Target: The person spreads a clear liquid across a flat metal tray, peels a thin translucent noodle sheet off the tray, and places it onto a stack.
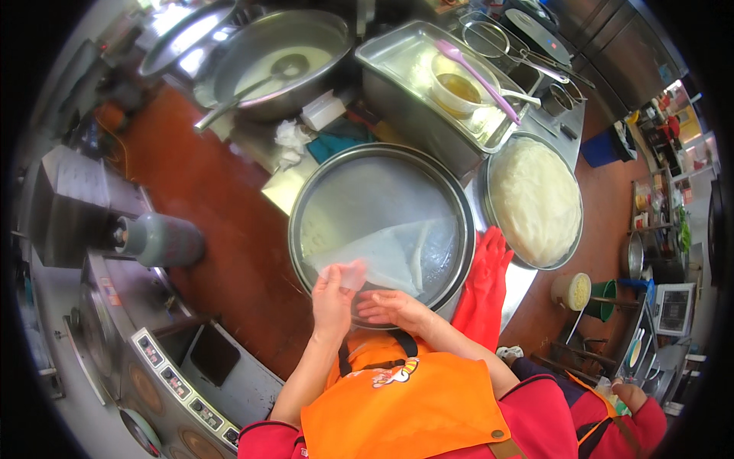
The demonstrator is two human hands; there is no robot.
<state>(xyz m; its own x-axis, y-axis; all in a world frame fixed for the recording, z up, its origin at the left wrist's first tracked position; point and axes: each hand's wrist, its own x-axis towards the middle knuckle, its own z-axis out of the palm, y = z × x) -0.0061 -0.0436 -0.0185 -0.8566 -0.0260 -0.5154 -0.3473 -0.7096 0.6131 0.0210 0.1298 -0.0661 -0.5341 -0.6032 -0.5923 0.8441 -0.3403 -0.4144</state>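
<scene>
A thin translucent white sheet [378, 255], likely a rice or starch sheet, lies partly folded in a round metal tray [373, 189]. My left hand [335, 287] pinches its near edge between thumb and fingers and lifts it at the tray's near rim. My right hand [395, 307] is beside it, palm turned up and fingers apart, with nothing held. Red rubber gloves [484, 275] lie just right of the tray. A mound of pale stacked sheets [533, 201] fills another round metal tray to the right.
Behind stands a deep rectangular pan [424, 109] with a bowl [459, 86] and a pink brush [479, 80]. At the upper left, a large basin [287, 57] holds whitish liquid and a ladle [246, 92]. A gas cylinder [166, 240] is left. A co-worker [619, 413] is at lower right.
</scene>
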